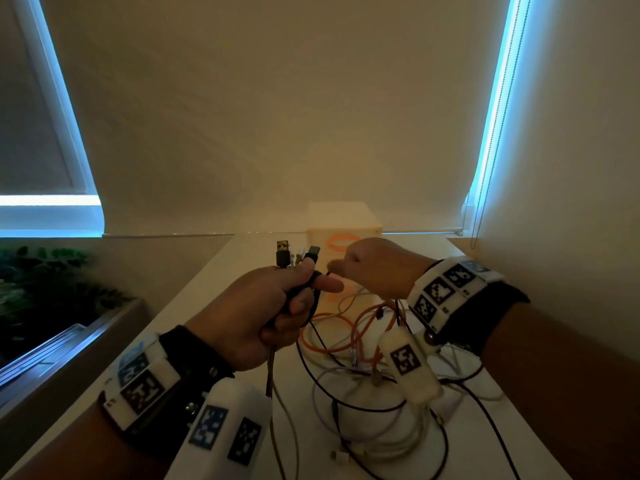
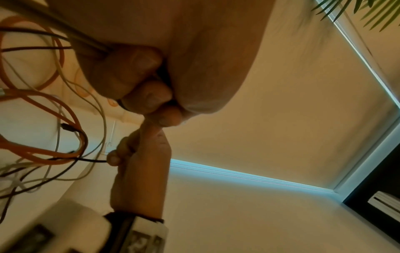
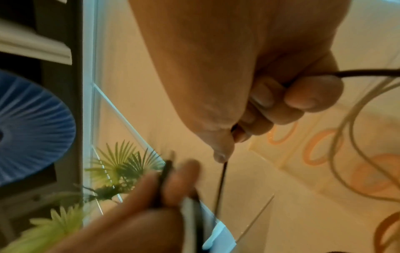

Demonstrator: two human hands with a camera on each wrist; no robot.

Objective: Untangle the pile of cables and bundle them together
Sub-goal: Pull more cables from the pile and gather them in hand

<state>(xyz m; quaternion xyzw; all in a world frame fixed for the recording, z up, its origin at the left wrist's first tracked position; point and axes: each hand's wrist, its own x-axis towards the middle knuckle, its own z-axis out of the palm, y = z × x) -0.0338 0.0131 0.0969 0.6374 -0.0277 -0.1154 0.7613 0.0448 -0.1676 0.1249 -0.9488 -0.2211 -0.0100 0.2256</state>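
My left hand (image 1: 277,306) is raised above the white table (image 1: 221,271) and grips a bunch of cable ends. Their USB plugs (image 1: 294,254) stick up past my thumb. From the fist several cables hang down to the tangled pile (image 1: 374,368) of orange, black and white cables on the table. Just right of the fist, my right hand (image 1: 363,268) pinches a thin black cable (image 3: 220,184). This black cable runs through its curled fingers (image 3: 303,97) and trails off to the pile. In the left wrist view my left fingers (image 2: 138,80) are curled tight round the bunch.
A translucent box (image 1: 343,230) with orange rings printed on it stands at the table's far end, just behind my hands. Roller blinds cover the windows ahead. Green plants (image 1: 45,282) sit beyond the table's left edge.
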